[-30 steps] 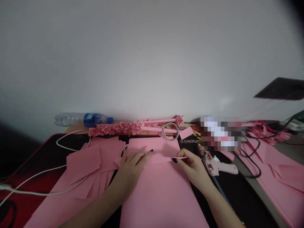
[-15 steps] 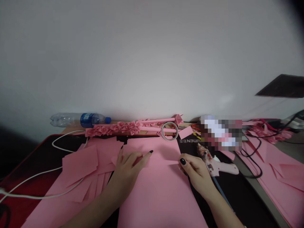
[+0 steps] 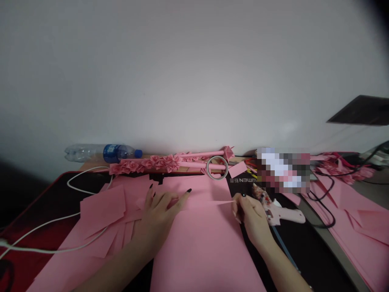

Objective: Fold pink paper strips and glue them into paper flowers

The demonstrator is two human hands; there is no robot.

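Observation:
A large pink paper sheet lies in front of me, with more pink paper behind its raised far edge. My left hand rests on the paper's left side, fingers spread. On the right, my right hand pinches the sheet's far right corner between thumb and fingers, lifting the edge slightly. Part of that grip is hidden by the fingers. Just right of this hand lies a pale pink glue gun with a spotted nozzle end. A tape ring lies past the paper's far edge.
Loose pink paper pieces lie at left, crossed by a white cable. Along the wall are a plastic bottle and pink paper flowers with rolled stems. More pink sheets and black cables occupy the right.
My right hand has shifted slightly right and up, its thumb turned, with the paper corner drawn along. My left hand has slid a little to the left.

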